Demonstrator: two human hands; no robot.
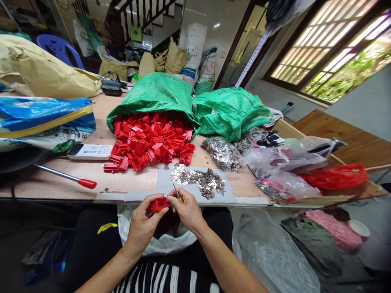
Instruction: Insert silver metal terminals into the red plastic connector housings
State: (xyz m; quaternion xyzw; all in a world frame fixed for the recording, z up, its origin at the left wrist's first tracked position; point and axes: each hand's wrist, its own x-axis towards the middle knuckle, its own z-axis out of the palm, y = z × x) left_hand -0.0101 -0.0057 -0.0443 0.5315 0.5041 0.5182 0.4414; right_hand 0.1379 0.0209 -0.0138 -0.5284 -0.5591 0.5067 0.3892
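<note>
My left hand (143, 223) grips a red plastic housing (159, 204) just in front of the table edge. Close against it, my right hand (187, 209) is closed around a small tool with a thin metal shaft and a yellow handle (180, 200), which looks like a screwdriver. The right fingertips meet the side of the housing; whether they also pinch a small metal part is too fine to make out. Beyond the hands, small metal pieces (211, 183) lie in loose piles on a grey mat (165, 183). A heap of similar red housings (152, 140) spills from a green woven sack (161, 91).
An open white sack (180, 245) sits between my legs, below the hands. At left a lever with a red grip (87, 183) juts toward the table edge, near a white box (90, 151). Bags of metal parts (222, 152) and a red plastic bag (337, 177) lie at right.
</note>
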